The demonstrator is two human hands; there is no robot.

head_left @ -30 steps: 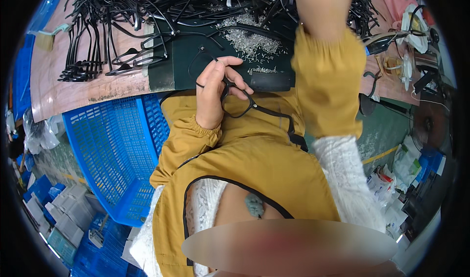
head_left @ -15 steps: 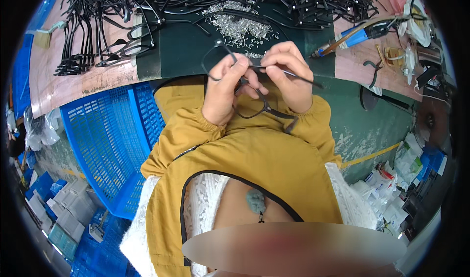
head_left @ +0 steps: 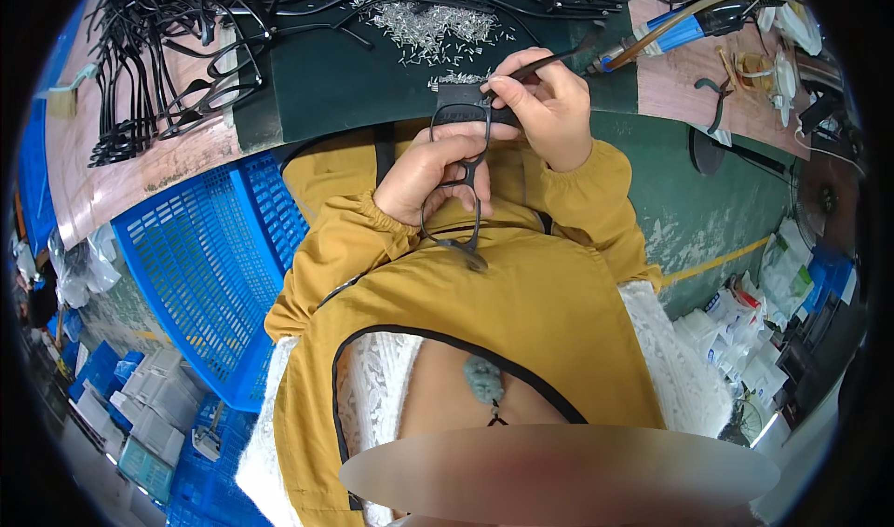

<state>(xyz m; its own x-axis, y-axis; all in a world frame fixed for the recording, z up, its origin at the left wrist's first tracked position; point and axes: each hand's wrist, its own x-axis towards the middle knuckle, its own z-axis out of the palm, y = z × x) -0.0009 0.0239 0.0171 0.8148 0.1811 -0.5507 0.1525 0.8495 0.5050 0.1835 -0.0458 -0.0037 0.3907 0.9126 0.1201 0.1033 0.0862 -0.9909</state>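
Observation:
My left hand (head_left: 433, 171) is closed round a black eyeglass frame (head_left: 473, 167), its fingers passing through and behind the rims. The frame stands lengthwise, one rim near the bench edge and the other hanging toward my apron. At the far rim's corner, my right hand (head_left: 551, 108) pinches a black temple arm (head_left: 551, 60) between thumb and fingers; the arm points up and right. Whether it is joined to the frame cannot be made out. A small dark block (head_left: 456, 96) at the bench edge sits right behind the far rim. Tiny silvery pins (head_left: 433, 26) lie heaped beyond it.
Black temple arms (head_left: 177, 15) are piled along the bench's back, with several lined up at the left (head_left: 126, 108). A blue power screwdriver (head_left: 675, 33) and pliers (head_left: 717, 103) lie at right. Below the bench's left side stands a blue basket (head_left: 196, 266).
The frame has turned from slanted to lengthwise and come up against the block. My right hand has moved slightly up, and its temple arm now points up-right instead of down-right.

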